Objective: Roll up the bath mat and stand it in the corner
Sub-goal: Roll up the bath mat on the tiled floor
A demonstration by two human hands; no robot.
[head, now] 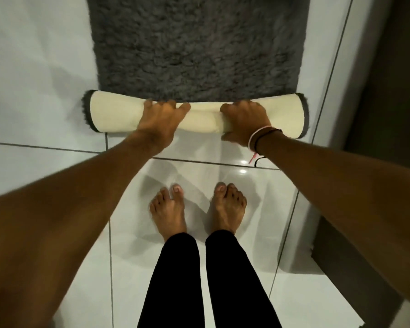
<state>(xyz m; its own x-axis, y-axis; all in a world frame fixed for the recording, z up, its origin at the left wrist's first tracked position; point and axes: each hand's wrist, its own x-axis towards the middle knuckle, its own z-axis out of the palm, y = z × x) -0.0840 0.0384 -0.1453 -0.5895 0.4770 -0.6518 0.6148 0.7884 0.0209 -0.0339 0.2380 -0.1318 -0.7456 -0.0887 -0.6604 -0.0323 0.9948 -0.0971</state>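
The mat [197,48] lies on the floor [33,67], partly rolled. Its near end is turned over into a roll [114,114] that shows cream backing, with grey pile fringing both ends of it. The roll lies across the view, parallel to the tile joint just in front of it. Beyond the roll, the shaggy grey part lies flat and runs away to the top edge of the view.

Both hands press on the roll near its middle, slightly apart. The left hand [161,121] lies on top with fingers spread and curled over the far side of the roll, palm down. The right hand [244,121] clasps the roll, fingers bent over the top and thumb at the near side against the floor. Thin bands [258,136] circle the right wrist, 1 pink and 1 dark, with loose ends hanging.

Nearer the viewer, 2 bare feet [168,214] stand side by side on the glossy white tiles, below black leggings [175,280]. A dark surface [388,67] borders the floor's right edge.
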